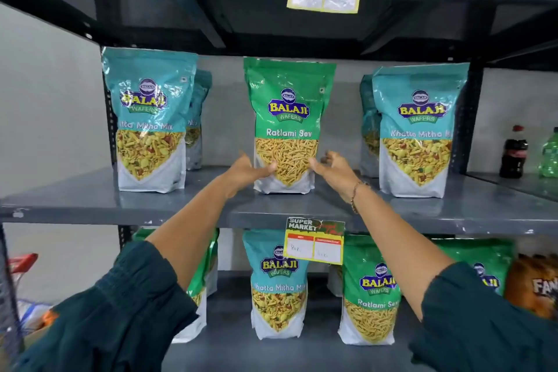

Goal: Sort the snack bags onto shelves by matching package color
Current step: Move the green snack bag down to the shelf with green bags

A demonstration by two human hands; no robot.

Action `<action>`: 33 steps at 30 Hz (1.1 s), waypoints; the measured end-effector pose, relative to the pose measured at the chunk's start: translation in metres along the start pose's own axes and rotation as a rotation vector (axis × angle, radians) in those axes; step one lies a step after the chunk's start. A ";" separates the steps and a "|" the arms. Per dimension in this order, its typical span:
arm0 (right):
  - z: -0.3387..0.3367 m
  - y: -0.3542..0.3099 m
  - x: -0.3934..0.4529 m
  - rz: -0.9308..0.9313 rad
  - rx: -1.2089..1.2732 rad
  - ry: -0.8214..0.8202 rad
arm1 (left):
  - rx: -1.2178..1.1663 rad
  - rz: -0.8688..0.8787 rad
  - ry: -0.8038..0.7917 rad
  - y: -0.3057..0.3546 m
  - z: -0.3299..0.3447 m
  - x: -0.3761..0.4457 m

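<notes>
Grey metal shelving (90,205) filling the view, 3 tiers in sight, each stocked with upright snack pouches. On the middle shelf, a teal Khatta Mitha Mix bag (149,121) at far left with another teal pouch (197,118) tucked behind it, and a matching teal bag (418,130) at right, again with 1 more (367,127) behind. Standing between them at centre, well apart from both, a green Ratlami Sev bag (290,124), upright on its white base near the shelf's front edge. Lower shelf mixed: a teal pouch (279,284) at centre, a green Ratlami Sev pouch (370,290) just beside it, more green packs partly hidden behind the arms, an orange pack (533,284) at far right. Top shelf showing only the bottoms of several pouches. Reaching up in dark green sleeves (120,320), 2 bare forearms. Left hand (247,167) pressed against the green bag's lower left side, thumb across its front. Right hand (333,167) at the lower right corner, thumb tip touching the front, fingers spread loose and not closed round it; beaded bracelet (356,195) on that wrist. Yellow "Super Market" price tags (314,240) hanging from shelf edges. Cola bottle (513,152) and green bottle (549,154) on a neighbouring shelf at right.
</notes>
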State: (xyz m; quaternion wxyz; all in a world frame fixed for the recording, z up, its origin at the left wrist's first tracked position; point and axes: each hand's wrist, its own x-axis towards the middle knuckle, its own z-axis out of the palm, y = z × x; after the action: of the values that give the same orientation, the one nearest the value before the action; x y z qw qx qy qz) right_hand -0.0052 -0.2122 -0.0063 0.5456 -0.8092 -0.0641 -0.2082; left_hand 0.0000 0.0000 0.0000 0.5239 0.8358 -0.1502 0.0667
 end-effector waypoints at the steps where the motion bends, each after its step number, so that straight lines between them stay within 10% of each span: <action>1: 0.002 0.000 0.002 -0.017 0.064 -0.021 | -0.033 0.035 -0.012 0.002 0.002 -0.001; 23: -0.004 -0.075 -0.175 -0.217 0.123 0.095 | 0.073 0.271 0.184 0.001 -0.027 -0.178; 33: 0.045 -0.005 -0.280 -0.050 0.146 0.051 | 0.120 0.113 0.068 -0.076 -0.017 -0.272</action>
State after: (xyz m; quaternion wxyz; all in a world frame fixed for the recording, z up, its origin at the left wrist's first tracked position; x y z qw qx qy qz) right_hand -0.2480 -0.1347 -0.1302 0.5991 -0.7600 -0.0854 -0.2370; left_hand -0.2324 0.0953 -0.1313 0.4733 0.8530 -0.1748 0.1332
